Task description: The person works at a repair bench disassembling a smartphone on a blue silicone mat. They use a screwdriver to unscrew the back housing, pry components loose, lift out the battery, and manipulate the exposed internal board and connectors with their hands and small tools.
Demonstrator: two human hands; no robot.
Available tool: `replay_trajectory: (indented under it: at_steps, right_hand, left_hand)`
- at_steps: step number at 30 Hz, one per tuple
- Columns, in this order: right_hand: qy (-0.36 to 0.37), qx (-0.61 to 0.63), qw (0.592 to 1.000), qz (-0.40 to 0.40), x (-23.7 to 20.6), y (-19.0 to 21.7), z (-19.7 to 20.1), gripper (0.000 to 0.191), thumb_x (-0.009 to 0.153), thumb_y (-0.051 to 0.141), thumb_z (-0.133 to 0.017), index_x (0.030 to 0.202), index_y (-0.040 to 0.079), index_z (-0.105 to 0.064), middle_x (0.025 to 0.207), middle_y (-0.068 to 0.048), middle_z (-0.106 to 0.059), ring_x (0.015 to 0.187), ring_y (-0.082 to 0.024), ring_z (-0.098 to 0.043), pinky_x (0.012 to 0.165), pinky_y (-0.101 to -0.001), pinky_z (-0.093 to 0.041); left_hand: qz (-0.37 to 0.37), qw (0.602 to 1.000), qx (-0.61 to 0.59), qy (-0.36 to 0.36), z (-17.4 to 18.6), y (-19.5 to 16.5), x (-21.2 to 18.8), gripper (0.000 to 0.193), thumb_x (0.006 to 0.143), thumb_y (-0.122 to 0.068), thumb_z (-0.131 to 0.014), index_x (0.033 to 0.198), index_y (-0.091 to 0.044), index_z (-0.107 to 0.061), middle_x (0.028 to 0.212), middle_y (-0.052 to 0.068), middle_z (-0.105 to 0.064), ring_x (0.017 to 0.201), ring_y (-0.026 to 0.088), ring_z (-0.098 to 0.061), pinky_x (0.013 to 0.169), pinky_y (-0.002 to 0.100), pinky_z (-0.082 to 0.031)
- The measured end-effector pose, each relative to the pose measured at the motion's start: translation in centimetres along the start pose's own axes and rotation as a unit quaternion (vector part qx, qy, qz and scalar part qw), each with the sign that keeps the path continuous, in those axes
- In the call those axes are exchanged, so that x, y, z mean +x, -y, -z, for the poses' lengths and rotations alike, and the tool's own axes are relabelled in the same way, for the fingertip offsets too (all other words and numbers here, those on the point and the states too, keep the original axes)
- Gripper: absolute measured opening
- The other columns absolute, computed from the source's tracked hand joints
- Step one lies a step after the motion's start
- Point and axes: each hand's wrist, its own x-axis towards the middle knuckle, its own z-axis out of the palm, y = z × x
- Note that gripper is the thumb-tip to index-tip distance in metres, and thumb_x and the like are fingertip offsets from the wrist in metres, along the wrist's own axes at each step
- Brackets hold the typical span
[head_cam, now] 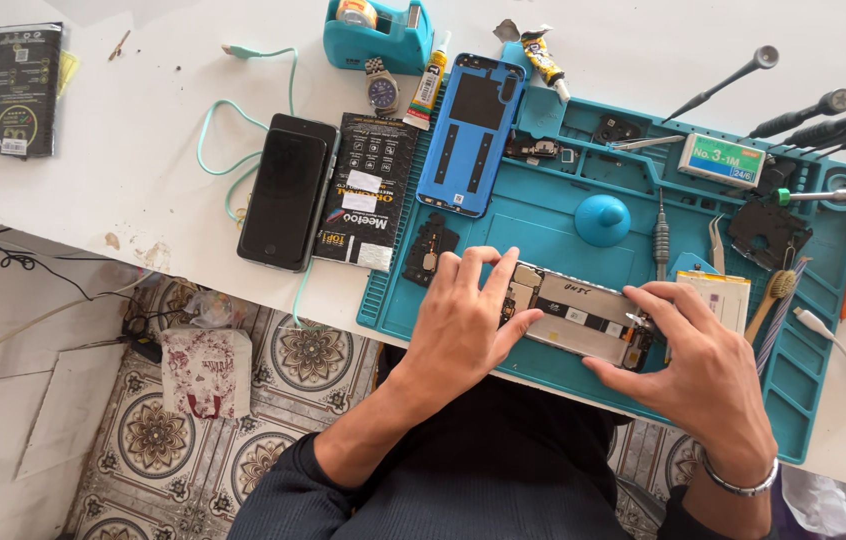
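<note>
An opened phone (575, 316) with its back off lies on the teal repair mat (533, 225), showing its battery and boards. My left hand (463, 320) holds its left end, fingers spread over the top part. At the right end my right hand (698, 365) pinches the phone, thumb and fingers pressing near the bottom board. A blue back cover (471, 135) lies on the mat's upper left. A teal suction cup (603, 220) stands just beyond the phone.
A black phone (286, 190) and a black flat package (368, 190) lie left of the mat. A tape dispenser (378, 35), wristwatch (381, 88) and glue tubes sit at the back. Screwdrivers (803, 112), tweezers, a brush (773, 295) and small parts crowd the mat's right side. A tiled floor shows below.
</note>
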Motion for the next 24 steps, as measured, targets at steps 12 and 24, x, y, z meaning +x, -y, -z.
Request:
replay_trajectory:
  at_steps: [12,24]
  right_hand:
    - [0.039,-0.009,0.999,-0.03,0.2,-0.9,0.0,0.074,0.058,0.045,-0.09,0.12,0.009,-0.074,0.123,-0.008,-0.065,0.088,-0.029,-0.071,0.074,-0.0431,-0.057]
    - [0.041,-0.009,0.999,-0.031,0.0,-1.5,-0.1,0.076,0.057,0.048,-0.091,0.121,0.011,-0.074,0.123,-0.007,-0.064,0.091,-0.027,-0.071,0.073,-0.0428,-0.057]
  left_hand:
    - [-0.071,0.996,0.016,0.053,3.4,2.8,1.2,0.082,0.065,-0.059,-0.089,0.131,-0.014,-0.068,0.153,0.01,-0.034,0.123,0.034,-0.037,0.108,0.047,-0.038]
    - [-0.07,0.995,0.008,0.076,3.3,2.7,1.3,0.067,0.066,-0.058,-0.089,0.12,-0.021,-0.074,0.155,0.005,-0.037,0.123,0.032,-0.036,0.105,0.046,-0.036]
